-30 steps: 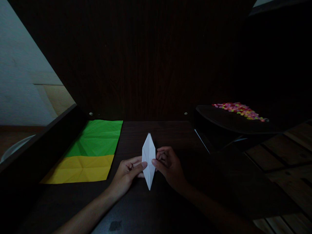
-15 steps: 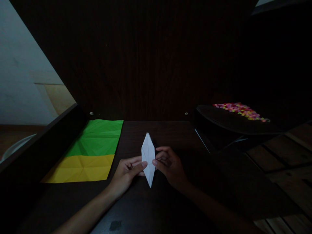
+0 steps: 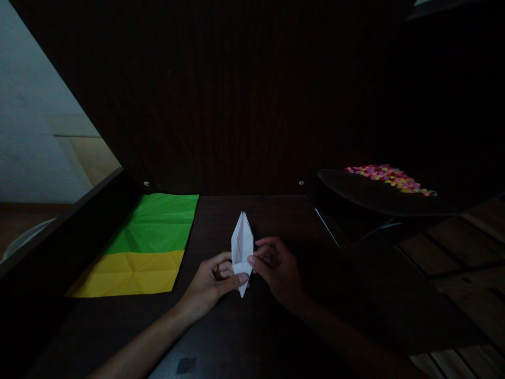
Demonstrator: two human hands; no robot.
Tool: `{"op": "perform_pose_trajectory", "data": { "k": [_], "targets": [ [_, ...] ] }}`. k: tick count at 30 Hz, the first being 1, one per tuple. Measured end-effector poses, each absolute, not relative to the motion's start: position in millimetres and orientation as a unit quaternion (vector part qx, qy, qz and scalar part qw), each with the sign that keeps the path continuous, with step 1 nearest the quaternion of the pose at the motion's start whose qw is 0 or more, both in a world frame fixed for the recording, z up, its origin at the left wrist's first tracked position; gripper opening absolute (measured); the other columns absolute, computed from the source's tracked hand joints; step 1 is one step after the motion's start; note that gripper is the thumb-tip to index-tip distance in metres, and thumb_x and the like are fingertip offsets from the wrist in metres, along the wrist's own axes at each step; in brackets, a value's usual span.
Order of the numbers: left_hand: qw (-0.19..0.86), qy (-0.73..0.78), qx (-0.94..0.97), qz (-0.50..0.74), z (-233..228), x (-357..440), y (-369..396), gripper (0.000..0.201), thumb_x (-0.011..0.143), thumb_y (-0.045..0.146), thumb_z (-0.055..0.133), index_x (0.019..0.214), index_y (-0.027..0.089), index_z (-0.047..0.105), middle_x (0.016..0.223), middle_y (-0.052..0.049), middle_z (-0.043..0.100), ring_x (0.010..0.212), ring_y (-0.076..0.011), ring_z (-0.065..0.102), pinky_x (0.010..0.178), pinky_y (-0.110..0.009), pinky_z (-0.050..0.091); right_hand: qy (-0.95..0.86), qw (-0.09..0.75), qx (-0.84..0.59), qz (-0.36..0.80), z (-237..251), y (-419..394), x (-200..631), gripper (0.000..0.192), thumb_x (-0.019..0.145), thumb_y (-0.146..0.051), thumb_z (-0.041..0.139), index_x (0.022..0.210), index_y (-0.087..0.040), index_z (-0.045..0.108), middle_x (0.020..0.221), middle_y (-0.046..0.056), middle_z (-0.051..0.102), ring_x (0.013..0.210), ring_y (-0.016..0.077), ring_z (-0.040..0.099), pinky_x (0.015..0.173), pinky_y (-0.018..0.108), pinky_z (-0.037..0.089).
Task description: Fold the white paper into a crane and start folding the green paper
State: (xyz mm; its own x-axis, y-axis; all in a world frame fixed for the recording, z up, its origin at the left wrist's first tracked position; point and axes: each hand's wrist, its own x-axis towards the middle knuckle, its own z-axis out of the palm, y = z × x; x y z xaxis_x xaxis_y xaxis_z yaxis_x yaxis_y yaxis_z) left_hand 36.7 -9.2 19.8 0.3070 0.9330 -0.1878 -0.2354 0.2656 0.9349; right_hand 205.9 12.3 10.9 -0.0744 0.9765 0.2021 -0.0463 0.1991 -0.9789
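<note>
A white folded paper [image 3: 243,239], long and pointed at both ends, is held upright between my hands above the dark table. My left hand [image 3: 215,279] grips its lower left part, thumb pressed on the front near the bottom point and fingers behind. At the right edge, my right hand [image 3: 278,268] pinches the paper with the thumb on the front; its index finger is bent beside the edge. A fold on the paper's left side stands slightly open. Some of my fingers are hidden behind the paper.
Creased green paper [image 3: 158,223] and yellow paper [image 3: 130,273] lie on the left of the dark table [image 3: 221,342]. A dark panel [image 3: 236,105] rises behind. At the right, small colourful pieces [image 3: 390,176] sit in a row on a dark surface. A low ledge [image 3: 79,210] borders the left.
My left thumb has slid down and right across the paper's lower front. The left fold of the paper has opened a little. My right hand stays almost in place.
</note>
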Motion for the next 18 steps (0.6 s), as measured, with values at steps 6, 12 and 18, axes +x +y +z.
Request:
{"op": "perform_pose_trajectory", "data": {
  "k": [6,12,18],
  "targets": [
    [0.676,0.407,0.448,0.419,18.9,38.2,-9.6,0.04,0.062,0.021,0.087,0.095,0.012,0.067,0.069,-0.002,0.071,0.06,-0.0127,0.064,0.061,-0.023,0.05,-0.535,0.552,-0.409,0.491,10.7,11.7,204.1,0.025,0.074,-0.024,0.071,0.094,-0.022,0.056,0.067,-0.004,0.06,0.056,0.0119,0.06,0.053,0.023,0.051],
    [0.656,0.418,0.463,0.426,21.2,39.7,-10.9,0.047,0.064,0.022,0.085,0.104,0.012,0.062,0.067,-0.001,0.069,0.057,-0.0125,0.063,0.06,-0.024,0.051,-0.525,0.562,-0.403,0.496,8.4,12.7,204.3,0.025,0.074,-0.025,0.071,0.094,-0.022,0.056,0.069,-0.005,0.059,0.054,0.0112,0.06,0.051,0.023,0.051],
    [0.611,0.415,0.435,0.515,20.5,42.6,-13.9,0.064,0.078,0.028,0.075,0.13,0.023,0.039,0.087,0.0,0.066,0.067,-0.014,0.066,0.062,-0.025,0.054,-0.536,0.543,-0.408,0.502,9.0,14.4,206.1,0.026,0.074,-0.025,0.071,0.096,-0.022,0.058,0.07,-0.004,0.059,0.056,0.0121,0.061,0.055,0.025,0.052]
  ]
}}
